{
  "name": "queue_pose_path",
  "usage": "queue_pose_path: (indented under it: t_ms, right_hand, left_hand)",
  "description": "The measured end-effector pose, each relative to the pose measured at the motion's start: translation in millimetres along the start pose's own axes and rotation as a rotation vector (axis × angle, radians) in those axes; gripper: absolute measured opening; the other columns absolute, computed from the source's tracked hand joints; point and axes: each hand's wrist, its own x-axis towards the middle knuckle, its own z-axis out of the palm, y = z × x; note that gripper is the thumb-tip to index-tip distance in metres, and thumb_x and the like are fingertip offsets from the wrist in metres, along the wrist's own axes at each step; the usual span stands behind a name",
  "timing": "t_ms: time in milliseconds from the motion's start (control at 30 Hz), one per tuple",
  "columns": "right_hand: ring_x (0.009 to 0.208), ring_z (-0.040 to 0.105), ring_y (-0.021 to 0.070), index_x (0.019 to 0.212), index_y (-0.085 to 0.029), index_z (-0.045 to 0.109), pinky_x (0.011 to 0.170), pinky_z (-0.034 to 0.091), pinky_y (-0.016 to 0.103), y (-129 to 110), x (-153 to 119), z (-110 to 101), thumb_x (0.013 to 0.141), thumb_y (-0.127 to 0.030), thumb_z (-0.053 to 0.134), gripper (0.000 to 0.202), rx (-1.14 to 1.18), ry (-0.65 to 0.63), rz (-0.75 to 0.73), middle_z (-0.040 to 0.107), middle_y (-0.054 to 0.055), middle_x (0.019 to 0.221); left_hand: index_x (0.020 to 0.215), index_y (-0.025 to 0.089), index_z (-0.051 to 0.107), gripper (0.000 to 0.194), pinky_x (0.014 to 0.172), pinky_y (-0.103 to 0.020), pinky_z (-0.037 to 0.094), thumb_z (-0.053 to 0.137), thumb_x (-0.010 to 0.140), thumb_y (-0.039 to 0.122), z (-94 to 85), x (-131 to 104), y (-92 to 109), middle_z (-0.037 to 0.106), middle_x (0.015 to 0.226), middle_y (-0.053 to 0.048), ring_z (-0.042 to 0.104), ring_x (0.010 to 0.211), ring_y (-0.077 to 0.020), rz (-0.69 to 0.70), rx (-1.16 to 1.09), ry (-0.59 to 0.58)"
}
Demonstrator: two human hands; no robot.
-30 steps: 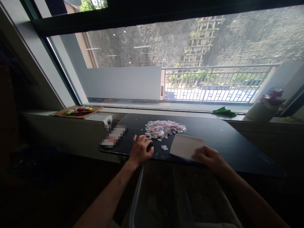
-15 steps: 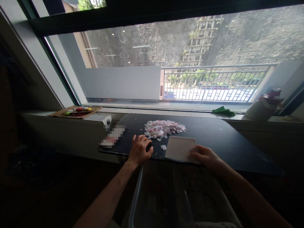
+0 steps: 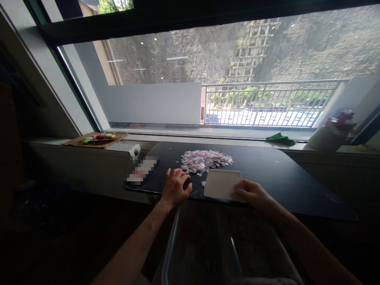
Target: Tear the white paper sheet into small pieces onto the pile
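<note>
A pile of small white and pinkish paper pieces lies on the dark table. My right hand grips the right edge of a flat white rectangular tray or board near the table's front edge. Just left of it, a small white scrap is partly covered by the board. My left hand rests at the front edge, in front of the pile's left end, fingers curved and apart, with nothing visible in it.
A clear-walled bin stands below the table's front edge. A pixelated item lies at the table's left. On the sill are a green cloth, a white pot-like object and cardboard with colourful items.
My right hand has moved the white board slightly left, and it now partly covers the small scrap. My left hand has stayed nearly still.
</note>
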Motion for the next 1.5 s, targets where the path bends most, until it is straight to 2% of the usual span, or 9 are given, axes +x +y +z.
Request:
queue_pose_path:
  t_ms: [367, 467, 600, 667, 900, 1033, 1167, 1333, 1500]
  right_hand:
    - [0.070, 0.067, 0.0199, 0.078, -0.017, 0.068, 0.063, 0.055, 0.031, 0, 2, 6, 0.063, -0.030, 0.067, 0.020, 0.100, -0.168, 0.059, 0.073, 0.003, 0.078]
    - [0.066, 0.067, 0.0195, 0.078, -0.017, 0.067, 0.059, 0.054, 0.030, 3, -3, -2, 0.062, -0.034, 0.068, 0.023, 0.102, -0.107, 0.005, 0.073, 0.003, 0.074]
    - [0.064, 0.066, 0.0183, 0.077, -0.018, 0.065, 0.059, 0.053, 0.029, 6, -2, -14, 0.064, -0.035, 0.067, 0.021, 0.059, 0.149, -0.089, 0.071, 0.003, 0.070]
    - [0.064, 0.065, 0.0183, 0.075, -0.019, 0.063, 0.060, 0.052, 0.030, 5, 2, -14, 0.064, -0.035, 0.067, 0.020, 0.032, 0.214, -0.109, 0.069, 0.002, 0.068]
    - [0.060, 0.063, 0.0170, 0.074, -0.019, 0.062, 0.056, 0.051, 0.029, 6, 5, -4, 0.062, -0.038, 0.068, 0.024, 0.081, 0.110, -0.102, 0.067, 0.001, 0.066]
    - [0.059, 0.061, 0.0154, 0.074, -0.018, 0.062, 0.056, 0.049, 0.028, 4, 3, -6, 0.064, -0.037, 0.067, 0.021, 0.025, 0.148, -0.113, 0.066, 0.000, 0.064]
    - [0.058, 0.061, 0.0151, 0.074, -0.018, 0.062, 0.054, 0.049, 0.027, 1, 4, -2, 0.065, -0.038, 0.067, 0.022, 0.056, 0.094, -0.128, 0.065, 0.000, 0.063]
    - [0.063, 0.064, 0.0174, 0.076, -0.018, 0.063, 0.058, 0.051, 0.028, -4, 11, 4, 0.064, -0.038, 0.069, 0.024, 0.000, 0.183, -0.141, 0.068, 0.002, 0.067]
    - [0.060, 0.062, 0.0155, 0.075, -0.016, 0.064, 0.052, 0.050, 0.026, -6, 18, 6, 0.064, -0.031, 0.065, 0.019, 0.057, 0.177, -0.106, 0.067, 0.002, 0.067]
  left_hand:
    - [0.094, 0.023, 0.064, 0.020, 0.109, -0.055, 0.019, 0.055, 0.077, 0.027, 0.6, 0, 1, 0.064, 0.096, -0.005, 0.049, 0.112, -0.0263, 0.004, 0.007, 0.007]
    - [0.094, 0.024, 0.064, 0.020, 0.109, -0.054, 0.018, 0.056, 0.076, 0.027, 1.2, -1, 0, 0.064, 0.097, -0.005, 0.049, 0.111, -0.0260, 0.004, 0.009, 0.017]
    - [0.094, 0.023, 0.064, 0.020, 0.109, -0.054, 0.018, 0.055, 0.076, 0.027, 2.2, -1, 0, 0.064, 0.097, -0.005, 0.049, 0.111, -0.0255, 0.006, 0.007, 0.012]
    - [0.094, 0.023, 0.064, 0.020, 0.109, -0.054, 0.018, 0.055, 0.077, 0.028, 2.6, -1, -1, 0.063, 0.097, -0.005, 0.049, 0.110, -0.0253, 0.005, 0.007, 0.007]
    - [0.094, 0.023, 0.063, 0.019, 0.109, -0.053, 0.018, 0.055, 0.077, 0.028, 2.9, -1, 0, 0.064, 0.097, -0.005, 0.049, 0.111, -0.0249, 0.008, 0.014, 0.010]
    - [0.094, 0.023, 0.063, 0.020, 0.109, -0.053, 0.018, 0.054, 0.078, 0.028, 2.8, -1, 0, 0.064, 0.097, -0.005, 0.049, 0.112, -0.0248, 0.011, 0.012, 0.006]
    - [0.094, 0.022, 0.063, 0.020, 0.109, -0.053, 0.018, 0.055, 0.077, 0.028, 2.8, -1, 0, 0.064, 0.098, -0.006, 0.049, 0.112, -0.0246, 0.006, 0.018, 0.003]
    - [0.094, 0.022, 0.063, 0.019, 0.109, -0.053, 0.018, 0.054, 0.078, 0.028, 1.7, -1, 0, 0.064, 0.097, -0.006, 0.049, 0.112, -0.0244, 0.012, 0.021, -0.002]
    - [0.095, 0.020, 0.063, 0.021, 0.110, -0.053, 0.016, 0.055, 0.078, 0.029, 1.4, 0, 0, 0.063, 0.099, -0.006, 0.049, 0.113, -0.0244, 0.003, 0.016, -0.014]
